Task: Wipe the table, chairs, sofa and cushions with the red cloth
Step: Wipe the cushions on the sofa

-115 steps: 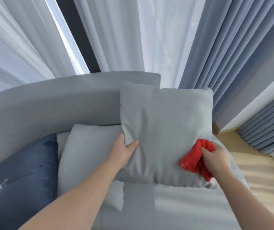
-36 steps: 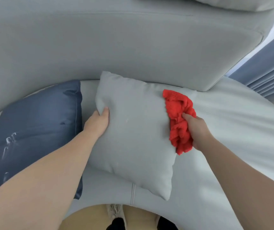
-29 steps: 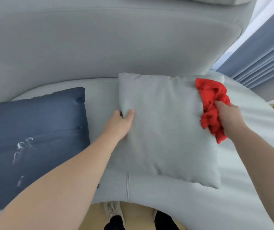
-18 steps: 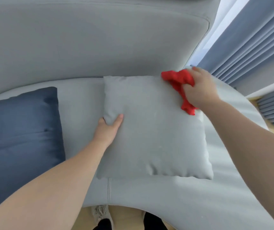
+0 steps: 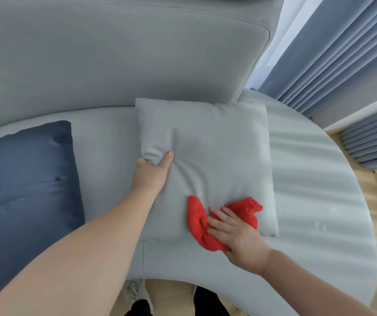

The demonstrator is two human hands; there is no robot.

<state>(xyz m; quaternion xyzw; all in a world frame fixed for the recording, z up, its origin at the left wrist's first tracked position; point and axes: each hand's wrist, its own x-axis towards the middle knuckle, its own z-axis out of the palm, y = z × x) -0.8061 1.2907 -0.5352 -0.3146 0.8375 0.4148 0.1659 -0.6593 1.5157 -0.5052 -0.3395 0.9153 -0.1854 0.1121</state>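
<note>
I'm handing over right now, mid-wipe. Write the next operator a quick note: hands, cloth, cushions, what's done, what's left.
Left hand grips the left edge of the grey cushion, which lies flat on the sofa seat.
Right hand presses the red cloth with straight fingers onto the cushion's near edge.
Done: the grey cushion's top face looks mid-wipe; nothing else shows as finished.
Left: dark blue cushion at the left, the seat, the backrest. Table and chairs are out of view.
</note>
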